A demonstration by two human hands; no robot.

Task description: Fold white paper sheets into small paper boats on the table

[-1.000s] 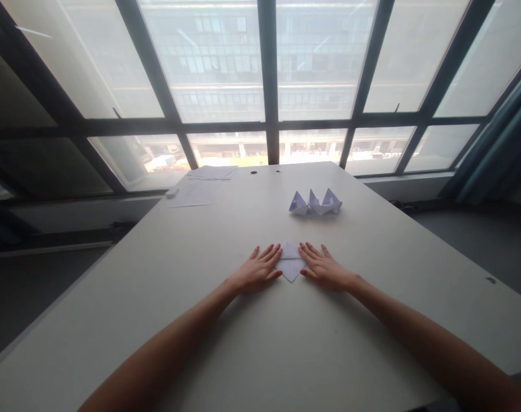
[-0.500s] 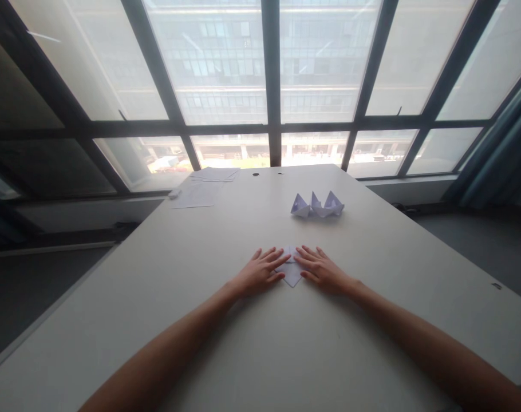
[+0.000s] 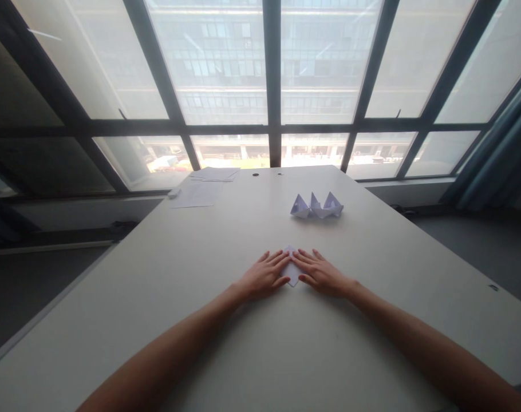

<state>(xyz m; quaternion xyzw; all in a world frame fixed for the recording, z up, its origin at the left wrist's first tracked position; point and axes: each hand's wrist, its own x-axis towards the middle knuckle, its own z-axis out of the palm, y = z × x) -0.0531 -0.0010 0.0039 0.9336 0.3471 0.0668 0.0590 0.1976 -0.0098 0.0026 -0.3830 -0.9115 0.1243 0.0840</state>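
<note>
A small folded piece of white paper (image 3: pixel 293 274) lies flat on the white table, its lower corner pointing toward me. My left hand (image 3: pixel 265 276) rests flat over its left side with the fingers stretched out. From the other side, my right hand (image 3: pixel 320 273) lies flat on the paper's right part, fingers also extended. The fingertips of both hands almost meet over the upper part of the paper and cover much of it. Beyond the hands stand folded paper boats (image 3: pixel 317 206) in a row, close together.
Loose white sheets (image 3: pixel 196 193) lie at the table's far left, with a small pale object (image 3: pixel 173 193) beside them. The table (image 3: pixel 260 355) reaches toward large windows. A cable hole (image 3: pixel 256 174) sits near its far edge. A blue curtain (image 3: pixel 492 154) hangs at the right.
Both hands have moved closer together over the folded paper, the left one shifting right. Less of the paper shows between them. The paper boats stay where they were.
</note>
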